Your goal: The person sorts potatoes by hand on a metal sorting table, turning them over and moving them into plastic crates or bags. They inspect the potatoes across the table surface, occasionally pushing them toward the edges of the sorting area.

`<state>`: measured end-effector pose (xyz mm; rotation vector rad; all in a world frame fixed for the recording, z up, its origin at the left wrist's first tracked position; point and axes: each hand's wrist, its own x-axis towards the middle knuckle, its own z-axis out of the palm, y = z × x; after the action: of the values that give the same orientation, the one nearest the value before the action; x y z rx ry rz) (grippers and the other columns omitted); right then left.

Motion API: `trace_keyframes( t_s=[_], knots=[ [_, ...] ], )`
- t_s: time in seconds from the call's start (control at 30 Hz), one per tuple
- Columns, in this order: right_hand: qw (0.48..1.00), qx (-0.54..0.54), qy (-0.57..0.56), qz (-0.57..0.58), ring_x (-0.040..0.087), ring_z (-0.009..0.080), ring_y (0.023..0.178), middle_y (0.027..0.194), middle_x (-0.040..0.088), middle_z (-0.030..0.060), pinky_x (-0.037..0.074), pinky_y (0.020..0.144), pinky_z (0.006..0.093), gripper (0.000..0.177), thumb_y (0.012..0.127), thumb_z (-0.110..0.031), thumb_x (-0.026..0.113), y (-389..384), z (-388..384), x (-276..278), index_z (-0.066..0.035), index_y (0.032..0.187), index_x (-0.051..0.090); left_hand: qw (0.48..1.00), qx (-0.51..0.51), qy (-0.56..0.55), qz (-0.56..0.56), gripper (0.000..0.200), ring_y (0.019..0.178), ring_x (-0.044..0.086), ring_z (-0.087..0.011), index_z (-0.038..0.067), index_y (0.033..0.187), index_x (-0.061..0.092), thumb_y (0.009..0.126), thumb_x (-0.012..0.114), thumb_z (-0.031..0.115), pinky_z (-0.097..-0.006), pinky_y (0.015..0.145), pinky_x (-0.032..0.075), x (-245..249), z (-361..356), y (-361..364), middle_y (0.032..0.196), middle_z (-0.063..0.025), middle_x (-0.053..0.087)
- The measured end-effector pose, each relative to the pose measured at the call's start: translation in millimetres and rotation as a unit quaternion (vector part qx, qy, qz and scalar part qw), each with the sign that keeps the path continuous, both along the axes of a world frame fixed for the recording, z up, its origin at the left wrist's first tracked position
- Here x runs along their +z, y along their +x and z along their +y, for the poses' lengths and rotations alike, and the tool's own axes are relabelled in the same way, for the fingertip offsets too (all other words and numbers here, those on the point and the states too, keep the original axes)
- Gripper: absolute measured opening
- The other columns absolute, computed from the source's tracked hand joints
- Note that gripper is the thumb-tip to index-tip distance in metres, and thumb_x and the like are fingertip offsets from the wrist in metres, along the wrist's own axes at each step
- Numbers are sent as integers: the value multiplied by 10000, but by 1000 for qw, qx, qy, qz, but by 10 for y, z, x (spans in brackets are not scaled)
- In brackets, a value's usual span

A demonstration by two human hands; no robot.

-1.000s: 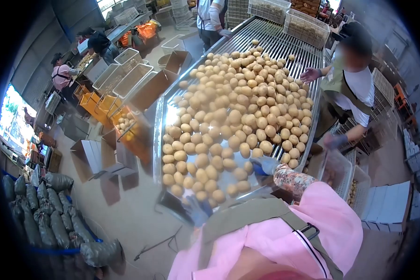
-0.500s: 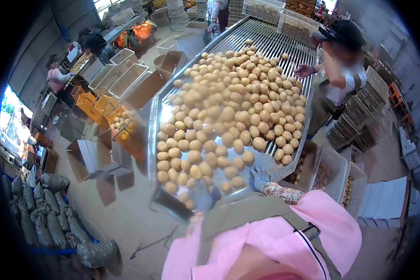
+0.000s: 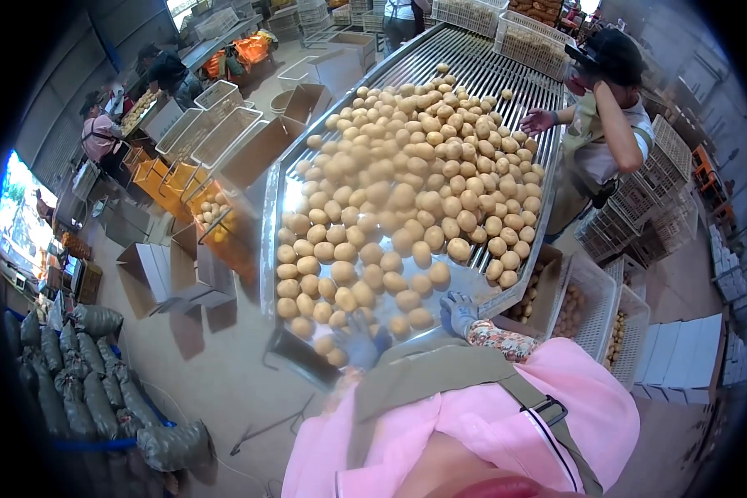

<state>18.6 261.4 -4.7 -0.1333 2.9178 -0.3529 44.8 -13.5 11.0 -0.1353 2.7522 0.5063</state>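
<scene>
A long metal roller table [image 3: 483, 68] carries a dense heap of yellowish potatoes [image 3: 407, 191] that reaches its near end. I stand at that near end in a pink top and olive apron, with blue gloves on. My right hand [image 3: 459, 312] rests on the near rim beside the last potatoes, fingers apart, nothing in it. My left hand [image 3: 360, 339] hovers over the potatoes at the near edge; it is blurred, so its grip cannot be read.
A co-worker [image 3: 607, 141] stands at the table's right side, one hand on the potatoes and one arm at the face. White crates [image 3: 596, 309] with potatoes stand to my right. Cardboard boxes [image 3: 153, 267], orange crates [image 3: 216, 224] and filled sacks [image 3: 83, 390] line the left floor.
My right hand drew back from among the potatoes to the near rim. My left hand rose to the table's near edge. The co-worker lifted an arm to the face.
</scene>
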Motion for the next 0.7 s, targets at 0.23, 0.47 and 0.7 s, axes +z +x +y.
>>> trace_keyframes(
  t_s=[0.23, 0.47, 0.7],
  knots=[
    [999, -5, -20, 50, 525, 314, 1117, 1209, 571, 107, 396, 939, 461, 289, 804, -270, 563, 17, -8, -49, -188, 1072, 629, 999, -2, 4, 33, 845, 1372, 11, -553, 97, 1505, 139, 888, 415, 603, -669, 1086, 33, -96, -4, 35, 1555, -192, 104],
    [999, -7, -22, 49, 524, 309, 1116, 1211, 572, 105, 386, 945, 459, 282, 802, -268, 567, 17, -9, -46, -199, 1067, 633, 1000, -10, -9, 27, 828, 1377, 3, -544, 120, 1510, 134, 889, 415, 590, -641, 1101, -1, -22, 0, 31, 1554, -197, 98],
    [997, -13, -27, 72, 531, 305, 1102, 1201, 575, 98, 386, 932, 456, 273, 794, -264, 571, 47, 13, -130, -205, 1053, 632, 1000, 3, 8, -27, 823, 1382, -29, -537, 115, 1511, 121, 893, 404, 579, -624, 1106, -22, -182, -13, -1, 1552, -207, 88]
  ],
)
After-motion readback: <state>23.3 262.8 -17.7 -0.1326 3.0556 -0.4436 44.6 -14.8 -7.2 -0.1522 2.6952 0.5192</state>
